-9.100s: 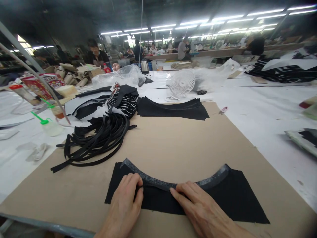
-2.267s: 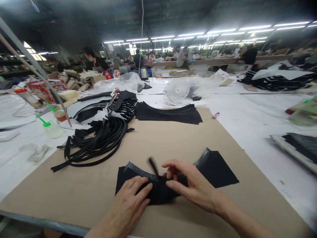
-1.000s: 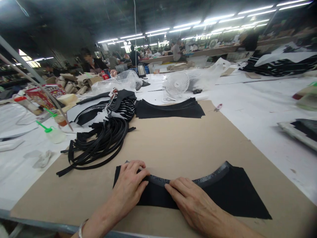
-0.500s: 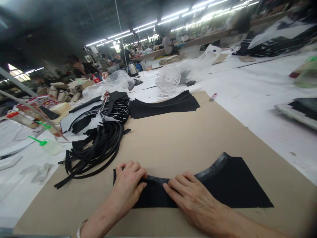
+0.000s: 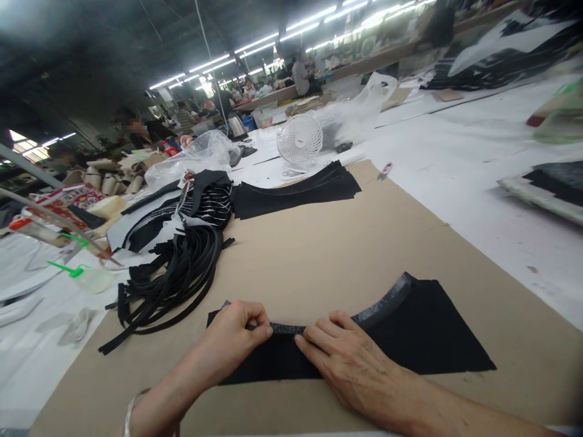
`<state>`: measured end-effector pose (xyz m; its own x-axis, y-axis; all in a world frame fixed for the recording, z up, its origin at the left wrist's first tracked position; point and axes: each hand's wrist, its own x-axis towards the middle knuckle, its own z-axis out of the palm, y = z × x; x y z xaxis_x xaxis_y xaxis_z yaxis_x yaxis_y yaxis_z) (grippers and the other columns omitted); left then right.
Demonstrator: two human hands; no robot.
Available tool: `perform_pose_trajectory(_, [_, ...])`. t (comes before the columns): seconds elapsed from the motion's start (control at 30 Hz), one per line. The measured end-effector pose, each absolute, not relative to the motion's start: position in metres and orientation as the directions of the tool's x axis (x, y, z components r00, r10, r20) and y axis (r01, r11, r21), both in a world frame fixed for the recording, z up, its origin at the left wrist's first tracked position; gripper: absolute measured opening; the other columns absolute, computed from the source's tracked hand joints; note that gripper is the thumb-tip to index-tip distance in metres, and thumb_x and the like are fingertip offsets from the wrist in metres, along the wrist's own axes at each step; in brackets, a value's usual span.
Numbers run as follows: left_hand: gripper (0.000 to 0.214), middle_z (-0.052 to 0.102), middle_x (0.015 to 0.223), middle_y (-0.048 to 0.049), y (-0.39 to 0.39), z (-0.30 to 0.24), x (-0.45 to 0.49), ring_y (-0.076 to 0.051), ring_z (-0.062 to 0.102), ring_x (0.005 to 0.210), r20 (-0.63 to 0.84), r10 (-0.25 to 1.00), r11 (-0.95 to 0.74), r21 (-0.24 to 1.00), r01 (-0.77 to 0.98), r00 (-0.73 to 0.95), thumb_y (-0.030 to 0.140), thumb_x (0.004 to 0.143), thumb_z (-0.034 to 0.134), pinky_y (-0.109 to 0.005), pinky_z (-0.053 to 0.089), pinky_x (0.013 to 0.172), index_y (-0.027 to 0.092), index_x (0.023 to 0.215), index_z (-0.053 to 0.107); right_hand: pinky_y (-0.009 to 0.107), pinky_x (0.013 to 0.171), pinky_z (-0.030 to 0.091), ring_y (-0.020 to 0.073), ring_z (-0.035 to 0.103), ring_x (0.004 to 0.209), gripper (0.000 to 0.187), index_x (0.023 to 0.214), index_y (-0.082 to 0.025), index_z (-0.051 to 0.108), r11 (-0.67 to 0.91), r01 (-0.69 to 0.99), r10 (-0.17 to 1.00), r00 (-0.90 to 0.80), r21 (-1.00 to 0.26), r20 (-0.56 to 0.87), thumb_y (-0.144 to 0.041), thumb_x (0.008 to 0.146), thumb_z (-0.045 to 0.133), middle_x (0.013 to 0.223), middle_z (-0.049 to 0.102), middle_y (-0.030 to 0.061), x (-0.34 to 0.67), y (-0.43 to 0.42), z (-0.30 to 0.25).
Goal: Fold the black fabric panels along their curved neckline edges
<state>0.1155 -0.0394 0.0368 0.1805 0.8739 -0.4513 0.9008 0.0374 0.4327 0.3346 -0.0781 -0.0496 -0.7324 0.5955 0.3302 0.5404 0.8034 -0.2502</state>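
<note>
1. Long white worktables run back under strip lights, with other people at distant benches. On the near table a brown cardboard sheet (image 5: 319, 255) lies under the cloth, probably as a smooth, flat bed for it.
2. Far to the left of the left hand (image 5: 239, 337), a squeeze bottle with a green nozzle (image 5: 88, 278) sits on the white surface, off the cardboard.
3. Just beyond that hand and to its left lies a bundle of black strips (image 5: 177, 273), seemingly kept within easy reach.
4. The left hand is curled, thumb and fingertips pinching the curved upper edge of the black fabric piece (image 5: 419, 340), apparently to keep that edge in place.
5. The fabric lies flat on the cardboard under both hands and stretches out past the right one. A grey strip (image 5: 382, 301) follows its curved edge.
6. The right hand (image 5: 350, 364) lies flat with its fingers together, its tips against the strip. Its weight seems to pin the cloth.
7. Well beyond both hands rest a stack of black pieces (image 5: 296, 191) and a small white fan (image 5: 299, 138).
</note>
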Motion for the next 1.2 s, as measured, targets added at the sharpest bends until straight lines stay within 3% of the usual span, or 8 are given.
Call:
perform_pose_trajectory(0.3, [0.015,0.056,0.058,0.0032,-0.035,0.007,0.097,-0.014,0.050,0.061,-0.385,0.920,0.051,0.302,0.952,0.073,0.028,0.075,0.053,-0.025,0.027,0.057,0.020,0.064,0.060,0.039,0.086,0.031,0.0198,0.049,0.086,0.032,0.113,-0.016,0.055,0.792,0.549,0.611,-0.723,-0.267,0.324,-0.004,0.083,0.049,0.095,0.060,0.0049,0.335,-0.077,-0.048])
perform_pose_trajectory(0.8, [0.014,0.059,0.059,0.0027,-0.032,0.012,0.096,-0.014,0.053,0.062,-0.403,0.913,0.082,0.315,0.946,0.055,0.025,0.073,0.052,-0.024,0.029,0.057,0.020,0.065,0.063,0.040,0.088,0.027,0.0200,0.047,0.085,0.037,0.121,-0.016,0.054,0.784,0.540,0.620,-0.703,-0.305,0.349,-0.007,0.085,0.048,0.095,0.059,0.0049,0.334,-0.076,-0.056])
perform_pose_trajectory(1.2, [0.013,0.063,0.063,0.0004,-0.032,0.012,0.101,-0.017,0.057,0.067,-0.385,0.923,0.079,0.258,0.963,0.027,0.024,0.072,0.054,-0.026,0.030,0.061,0.020,0.065,0.064,0.041,0.089,0.027,0.0201,0.048,0.086,0.042,0.122,-0.017,0.053,0.782,0.552,0.624,-0.693,-0.291,0.361,-0.006,0.082,0.049,0.097,0.060,0.0053,0.334,-0.076,-0.057])
